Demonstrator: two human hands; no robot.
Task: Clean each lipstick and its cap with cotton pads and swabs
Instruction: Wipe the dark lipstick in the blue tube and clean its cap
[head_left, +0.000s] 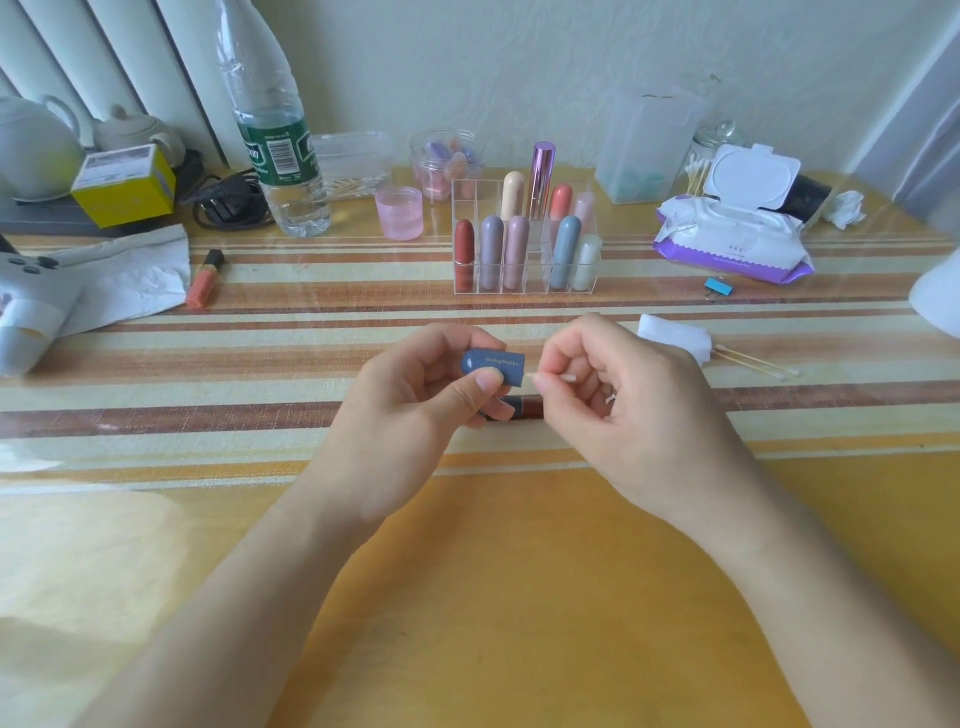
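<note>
My left hand (415, 395) grips a blue lipstick cap (493, 366) between thumb and fingers, its open end pointing right. My right hand (613, 395) pinches a cotton swab (558, 378) whose tip sits just at the cap's opening. The blue lipstick body (522, 408) with its reddish-brown bullet lies on the table under my hands, partly hidden. A clear organizer (524, 280) behind holds several capped lipsticks.
A stack of cotton pads (675, 335) and two loose swabs (753, 361) lie right of my hands. A wet-wipe pack (727, 239), water bottle (275, 130), pink cup (399, 213), orange lip gloss (205, 280) and blue binder clip (719, 288) stand farther back.
</note>
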